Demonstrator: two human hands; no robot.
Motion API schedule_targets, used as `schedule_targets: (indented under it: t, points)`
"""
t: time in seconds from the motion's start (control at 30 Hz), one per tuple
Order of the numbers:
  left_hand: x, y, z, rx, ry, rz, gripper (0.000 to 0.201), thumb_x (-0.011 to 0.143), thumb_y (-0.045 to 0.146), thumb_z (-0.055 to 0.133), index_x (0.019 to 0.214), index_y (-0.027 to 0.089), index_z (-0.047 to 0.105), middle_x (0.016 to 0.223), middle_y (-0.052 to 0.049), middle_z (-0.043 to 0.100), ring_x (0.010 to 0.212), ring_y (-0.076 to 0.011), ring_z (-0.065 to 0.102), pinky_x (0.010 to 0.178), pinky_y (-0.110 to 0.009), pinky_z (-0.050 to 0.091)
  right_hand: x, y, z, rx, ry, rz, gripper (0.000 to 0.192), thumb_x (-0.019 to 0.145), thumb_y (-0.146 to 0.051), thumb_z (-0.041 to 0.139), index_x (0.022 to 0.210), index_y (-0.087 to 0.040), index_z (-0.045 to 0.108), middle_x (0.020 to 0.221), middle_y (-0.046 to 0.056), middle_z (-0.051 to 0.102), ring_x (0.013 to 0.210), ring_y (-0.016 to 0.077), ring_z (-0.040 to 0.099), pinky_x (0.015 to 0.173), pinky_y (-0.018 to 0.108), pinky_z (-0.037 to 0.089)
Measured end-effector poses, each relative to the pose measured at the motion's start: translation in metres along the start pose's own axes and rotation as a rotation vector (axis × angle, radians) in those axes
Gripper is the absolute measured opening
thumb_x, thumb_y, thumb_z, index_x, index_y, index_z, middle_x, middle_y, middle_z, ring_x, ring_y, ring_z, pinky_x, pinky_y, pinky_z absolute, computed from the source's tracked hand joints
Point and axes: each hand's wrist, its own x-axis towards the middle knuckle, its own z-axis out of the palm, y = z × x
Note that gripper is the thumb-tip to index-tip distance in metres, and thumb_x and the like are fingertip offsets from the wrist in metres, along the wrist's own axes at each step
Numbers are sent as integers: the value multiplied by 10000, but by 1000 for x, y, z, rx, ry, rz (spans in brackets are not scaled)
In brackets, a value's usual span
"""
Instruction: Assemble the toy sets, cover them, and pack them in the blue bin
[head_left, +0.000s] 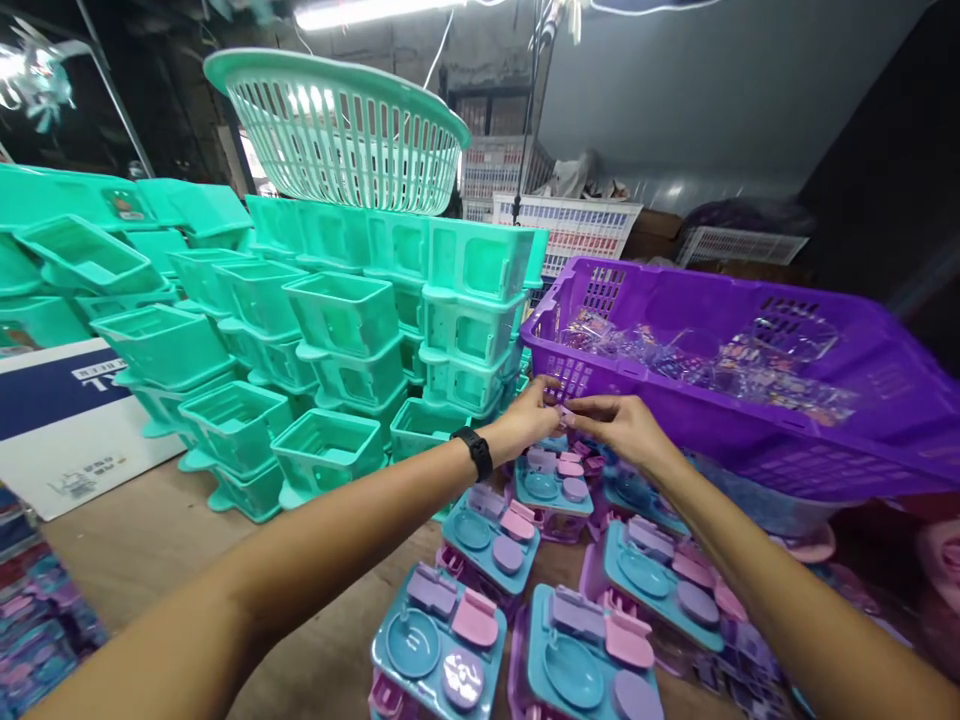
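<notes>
1. Head view: your left hand (pixel 534 408) and right hand (pixel 616 424) meet at the front wall of the slotted purple plastic basket (pixel 885 400). Both are pinched shut on one small lilac plastic piece (pixel 564 413), held between the fingertips just above the far end of the rows.
2. Directly below stand the teal toy sink tops with pink and lilac fittings (pixel 555 482), ranked in rows on the wooden table (pixel 142 540).
3. You seem to be mid-fit, readying the piece for the nearest top (its exact shape is too small to tell). The next move calls for a precise lowering and press, without knocking neighbouring fittings.
4. Stacked mint-green plastic tubs (pixel 345 320) sit well apart, to your left.
</notes>
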Motion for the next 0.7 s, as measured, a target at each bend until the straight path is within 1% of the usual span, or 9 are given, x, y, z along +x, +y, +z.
schedule_targets:
  t: [0.1, 0.17, 0.2, 0.3, 0.4, 0.47, 0.6, 0.7]
  points:
    - [2, -2, -4, 226, 18, 52, 402, 814, 21, 555, 1200, 122, 609, 1210, -162, 682, 1126, -288, 664, 1011, -453, 557, 8, 10, -1, -88, -4, -9, 408, 717, -526, 795, 952, -193, 823, 909, 75, 823, 807, 260, 767, 722, 341, 592]
    - [2, -5, -6, 365, -26, 103, 344, 746, -12, 586, 1060, 93, 676, 1212, -189, 691, 1204, -337, 629, 1090, -481, 491, 10, 16, 2, -155, -37, -24, 278, 698, -441, 821, 858, -215, 822, 829, 49, 818, 758, 246, 759, 710, 325, 576]
    - [2, -7, -6, 424, -59, 124, 329, 720, -26, 594, 1012, 89, 694, 1191, -192, 703, 1201, -344, 634, 1099, -477, 479, 11, 18, 4, -185, -60, -35, 225, 695, -403, 824, 827, -221, 821, 801, 41, 814, 741, 242, 756, 700, 317, 567]
    - [3, -14, -4, 557, -144, 167, 341, 701, -43, 593, 979, 103, 726, 1136, -168, 740, 1147, -312, 671, 1075, -428, 495, 12, 23, 10, -253, -127, -74, 151, 728, -339, 802, 826, -227, 829, 805, 42, 817, 735, 242, 759, 671, 296, 554]
    - [6, -22, -1, 634, -180, 185, 350, 731, -25, 587, 1010, 117, 742, 1113, -154, 758, 1119, -284, 688, 1038, -394, 518, 12, 25, 11, -301, -185, -124, 148, 801, -334, 753, 865, -233, 840, 831, 55, 820, 733, 246, 762, 648, 288, 550]
    - [7, -26, 0, 667, -182, 192, 343, 746, -9, 590, 1024, 118, 745, 1109, -157, 761, 1109, -280, 692, 1024, -390, 526, 12, 27, 9, -330, -216, -171, 149, 837, -313, 726, 881, -232, 844, 878, 71, 823, 772, 248, 764, 668, 289, 552]
    - [6, -29, 1, 715, -157, 205, 293, 769, 11, 578, 988, 112, 744, 1103, -171, 756, 1099, -282, 689, 1021, -395, 523, 12, 27, 8, -397, -259, -277, 144, 843, -206, 706, 887, -218, 843, 995, 101, 812, 872, 234, 756, 767, 289, 543]
    - [6, -30, -1, 734, -155, 212, 266, 784, 18, 563, 967, 104, 736, 1068, -177, 755, 1080, -282, 693, 995, -384, 532, 13, 26, 12, -450, -293, -331, 237, 851, -114, 643, 903, -233, 841, 1011, 94, 797, 895, 212, 747, 772, 268, 516]
